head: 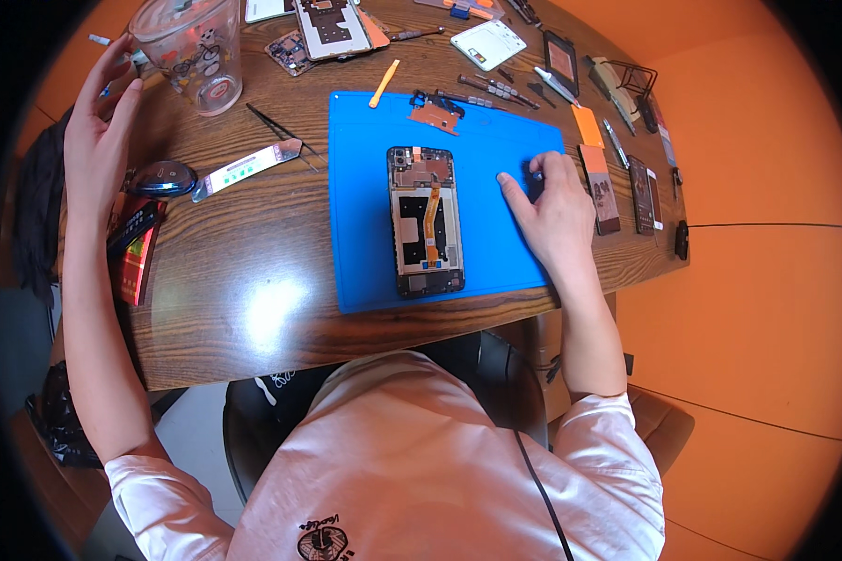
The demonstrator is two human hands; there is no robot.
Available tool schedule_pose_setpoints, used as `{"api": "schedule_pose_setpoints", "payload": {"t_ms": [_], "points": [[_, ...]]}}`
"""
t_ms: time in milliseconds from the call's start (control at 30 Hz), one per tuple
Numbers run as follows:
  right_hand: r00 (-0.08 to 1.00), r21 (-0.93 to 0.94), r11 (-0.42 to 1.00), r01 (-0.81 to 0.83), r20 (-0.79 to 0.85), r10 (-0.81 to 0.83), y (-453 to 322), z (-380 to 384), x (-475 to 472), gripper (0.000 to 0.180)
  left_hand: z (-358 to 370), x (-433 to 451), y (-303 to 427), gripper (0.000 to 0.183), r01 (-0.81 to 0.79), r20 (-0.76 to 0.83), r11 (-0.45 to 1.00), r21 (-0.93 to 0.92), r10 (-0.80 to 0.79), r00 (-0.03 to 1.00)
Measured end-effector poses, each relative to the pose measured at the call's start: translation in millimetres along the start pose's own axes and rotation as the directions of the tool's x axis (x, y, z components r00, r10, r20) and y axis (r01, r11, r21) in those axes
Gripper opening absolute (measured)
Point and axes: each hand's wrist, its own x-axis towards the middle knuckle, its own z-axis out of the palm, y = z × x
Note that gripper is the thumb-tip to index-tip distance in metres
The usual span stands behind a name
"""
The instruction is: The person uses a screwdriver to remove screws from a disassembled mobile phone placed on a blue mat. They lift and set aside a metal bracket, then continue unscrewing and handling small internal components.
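An opened smartphone (pixel 428 221) lies on a blue work mat (pixel 365 280), its circuit board and an orange flex cable (pixel 432 224) exposed. Right of the phone, my right hand (pixel 558 203) rests on the mat, fingers curled; a small dark thing shows by its fingertips, and I cannot tell if it is held. My left hand (pixel 105 112) is raised at the far left beside a clear plastic cup (pixel 200 63), fingers apart, with nothing seen in it. A copper-coloured phone cover plate (pixel 435 118) and a yellow pry tool (pixel 384 84) lie at the mat's upper part.
Black tweezers (pixel 281 133), a foil-like strip (pixel 245 168) and a dark oval device (pixel 163 179) lie on the left. Several screwdrivers (pixel 498 91) lie behind the mat. Phone parts (pixel 333 28) are at the back; another phone (pixel 643 196) lies right. The wooden table's edge (pixel 252 375) is before my body.
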Motion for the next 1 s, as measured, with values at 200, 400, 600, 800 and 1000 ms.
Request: {"api": "schedule_pose_setpoints", "payload": {"t_ms": [200, 400, 600, 800, 1000], "points": [[1.000, -0.092, 0.996, -0.007, -0.029, 0.004, 7, 5, 1, 0.024, 2, -1, 2, 0.051, -0.035, 0.003, 0.999, -0.037, 0.036, 0.999], [0.993, 0.105, 0.994, -0.036, -0.105, 0.047, 8, -7, 7, 0.022, 2, -2, 4, 0.050, -0.040, -0.006, 0.999, 0.013, 0.040, 0.999], [0.983, 0.255, 0.951, 0.174, 0.016, -0.184, -19, -2, 13, 0.027, 2, -1, 5, 0.050, 0.006, -0.003, 1.000, 0.003, -0.006, 1.000], [0.963, 0.230, 0.949, 0.218, 0.107, -0.247, -38, 5, 21, 0.018, 1, -1, 5, 0.051, 0.001, -0.001, 1.000, -0.015, -0.001, 1.000], [0.952, 0.100, 0.957, 0.271, 0.121, -0.282, -46, 5, 23, 0.011, 2, -2, 3, 0.049, -0.017, -0.013, 1.000, 0.012, 0.018, 1.000]]}}
